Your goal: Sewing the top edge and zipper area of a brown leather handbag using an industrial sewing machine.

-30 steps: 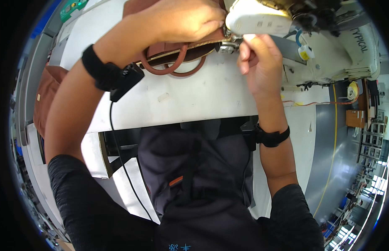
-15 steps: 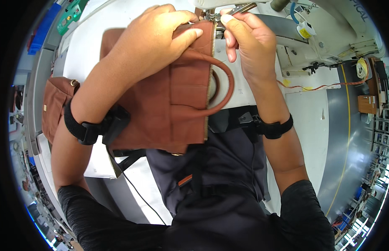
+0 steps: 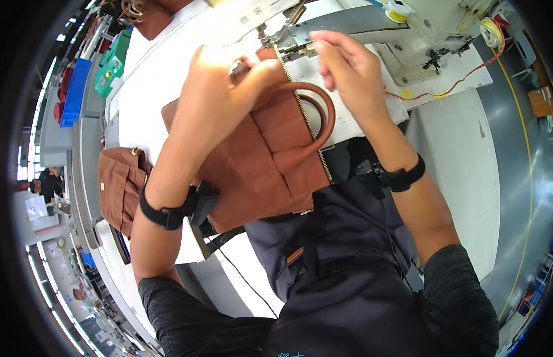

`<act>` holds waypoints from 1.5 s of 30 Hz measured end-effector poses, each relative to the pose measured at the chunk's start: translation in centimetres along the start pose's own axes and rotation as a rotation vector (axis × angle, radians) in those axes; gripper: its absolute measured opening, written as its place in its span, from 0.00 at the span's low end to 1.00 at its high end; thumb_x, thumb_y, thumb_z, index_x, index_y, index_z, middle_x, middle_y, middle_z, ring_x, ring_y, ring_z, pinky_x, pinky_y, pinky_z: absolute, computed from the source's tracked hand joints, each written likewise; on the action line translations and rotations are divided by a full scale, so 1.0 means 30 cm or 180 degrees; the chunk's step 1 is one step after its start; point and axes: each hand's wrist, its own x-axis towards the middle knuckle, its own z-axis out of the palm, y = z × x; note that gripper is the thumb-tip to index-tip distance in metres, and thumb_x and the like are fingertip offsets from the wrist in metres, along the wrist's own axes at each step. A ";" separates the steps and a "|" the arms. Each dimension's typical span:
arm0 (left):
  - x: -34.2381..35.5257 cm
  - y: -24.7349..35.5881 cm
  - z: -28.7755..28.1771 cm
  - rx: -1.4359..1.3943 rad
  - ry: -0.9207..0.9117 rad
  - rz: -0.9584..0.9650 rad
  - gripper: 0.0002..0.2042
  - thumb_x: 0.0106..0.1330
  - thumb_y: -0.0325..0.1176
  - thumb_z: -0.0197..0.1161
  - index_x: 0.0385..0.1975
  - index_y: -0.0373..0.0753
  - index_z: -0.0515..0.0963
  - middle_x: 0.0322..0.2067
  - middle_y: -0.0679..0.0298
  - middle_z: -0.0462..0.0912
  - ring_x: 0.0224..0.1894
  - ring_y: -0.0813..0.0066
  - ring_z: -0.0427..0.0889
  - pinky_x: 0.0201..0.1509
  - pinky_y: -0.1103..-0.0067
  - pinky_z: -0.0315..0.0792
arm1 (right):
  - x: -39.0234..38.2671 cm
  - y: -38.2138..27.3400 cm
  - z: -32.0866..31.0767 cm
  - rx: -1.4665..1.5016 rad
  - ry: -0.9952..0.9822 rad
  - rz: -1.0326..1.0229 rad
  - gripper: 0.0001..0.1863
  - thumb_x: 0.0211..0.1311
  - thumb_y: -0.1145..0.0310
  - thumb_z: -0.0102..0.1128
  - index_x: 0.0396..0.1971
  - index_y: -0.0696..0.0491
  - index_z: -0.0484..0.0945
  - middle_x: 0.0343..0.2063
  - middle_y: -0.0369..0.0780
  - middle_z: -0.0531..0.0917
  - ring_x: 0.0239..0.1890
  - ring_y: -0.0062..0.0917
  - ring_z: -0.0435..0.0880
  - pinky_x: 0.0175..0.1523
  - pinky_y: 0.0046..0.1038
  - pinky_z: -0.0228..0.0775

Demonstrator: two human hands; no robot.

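Note:
A brown handbag [image 3: 235, 178] lies tilted across the table's front edge, above my lap. Along its right side runs a brass-toothed zip [image 3: 313, 138], and a rounded handle [image 3: 330, 113] arches out past it. My left hand [image 3: 226, 89] grips the bag's far end between thumb and fingers, just short of the sewing machine's presser foot [image 3: 266, 39]. To the right of the foot, my right hand [image 3: 351, 71] is raised with thumb and forefinger pinched and the other fingers curled. Whatever is between those fingertips is too blurred to name.
The sewing machine's arm [image 3: 354, 27] reaches in from the right. A smaller brown bag [image 3: 119, 190] stands at the left, and more brown bag parts [image 3: 151, 21] lie at the far left. Beyond are a green box [image 3: 113, 62] and a blue bin [image 3: 76, 92].
The whole view has shifted and turned. My right hand has drawn away rightward from the presser foot, where its fingers were at a metal piece. My left hand still holds the handbag.

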 end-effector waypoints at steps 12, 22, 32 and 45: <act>-0.040 0.116 -0.018 -0.1124 -0.0511 -0.0816 0.10 0.69 0.32 0.69 0.41 0.31 0.86 0.32 0.62 0.91 0.36 0.80 0.87 0.43 0.81 0.79 | 0.035 -0.050 -0.011 -0.1116 -0.1512 -0.0725 0.16 0.74 0.72 0.56 0.57 0.52 0.83 0.22 0.25 0.70 0.26 0.08 0.63 0.31 0.18 0.58; -0.054 0.063 -0.106 -0.0825 -0.0520 -0.1421 0.14 0.70 0.37 0.63 0.33 0.28 0.83 0.26 0.46 0.84 0.26 0.68 0.81 0.34 0.69 0.74 | -0.024 -0.020 -0.144 -0.1634 -0.0899 -0.0054 0.16 0.76 0.60 0.59 0.38 0.58 0.85 0.29 0.30 0.81 0.31 0.12 0.75 0.38 0.17 0.70; 0.006 -0.093 0.036 -0.0758 -0.0041 -0.0542 0.10 0.63 0.36 0.72 0.38 0.36 0.89 0.26 0.58 0.88 0.28 0.69 0.86 0.38 0.75 0.79 | -0.097 0.091 -0.142 -0.0262 -0.1233 0.0744 0.17 0.78 0.61 0.56 0.52 0.59 0.83 0.39 0.39 0.89 0.40 0.21 0.89 0.46 0.24 0.82; 0.014 -0.100 0.047 -0.0590 -0.0822 -0.0742 0.16 0.79 0.38 0.55 0.48 0.30 0.82 0.42 0.53 0.87 0.44 0.58 0.83 0.55 0.72 0.75 | -0.052 0.105 0.073 0.2387 -0.1055 0.1585 0.24 0.77 0.61 0.59 0.64 0.60 0.73 0.54 0.38 0.83 0.55 0.20 0.81 0.63 0.27 0.74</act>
